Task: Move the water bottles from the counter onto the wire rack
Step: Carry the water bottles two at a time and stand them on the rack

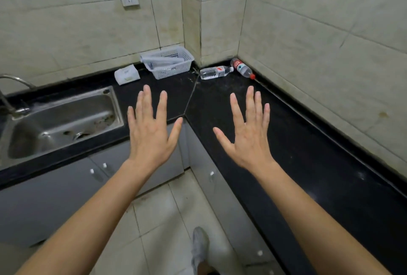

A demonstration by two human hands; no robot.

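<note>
Black counter (pixel 286 142) w/ steel sink (pixel 66 120) at left. Your left hand (pixel 152 133) & right hand (pixel 248 136) hover above it, fingers spread, holding nothing. Back corner: white basket (pixel 169 63), then clear water bottle (pixel 214 72) & red-capped bottle (pixel 242 68) lying on the counter, just beside each other.

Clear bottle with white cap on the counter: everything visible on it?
The clear plastic water bottle with the white cap lies on its side on the black stone counter, near the far wall corner. Ribbed see-through body, pale label with a red mark by the neck, cap on. Base points left toward the white plastic basket; cap points right, close to the red-labelled plastic bottle, contact unclear. Fill level cannot be told. Only the counter plainly touches it.
</note>
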